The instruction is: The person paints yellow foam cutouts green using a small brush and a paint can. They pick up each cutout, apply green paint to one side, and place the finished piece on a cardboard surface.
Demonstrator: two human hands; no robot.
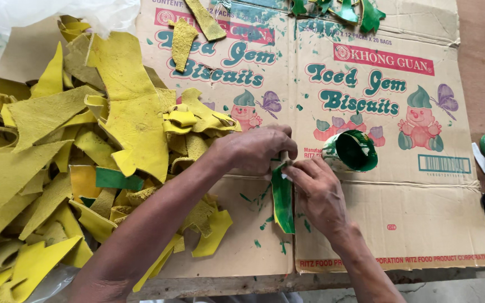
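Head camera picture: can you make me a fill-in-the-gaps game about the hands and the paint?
1. Both hands, left hand and right hand, work on a strip painted ____.
2. The pile of scraps is mostly ____.
3. Everything lies on flattened ____.
4. The open paint can lies ____ of the right hand.

Missing words: green; yellow; cardboard; right

Yellow scraps (57, 163): suede-like leather, matt, fuzzy, rough edges. Strip (283, 199) under both hands: same stuff, wet glossy green coat on top. Small tin (352, 150): probably metal, inside slick with green paint. Flattened box (399, 185): corrugated cardboard, dull brown, paint-flecked. Bag (7, 22): thin translucent plastic, shiny. Bench edge (225, 285): worn wood.
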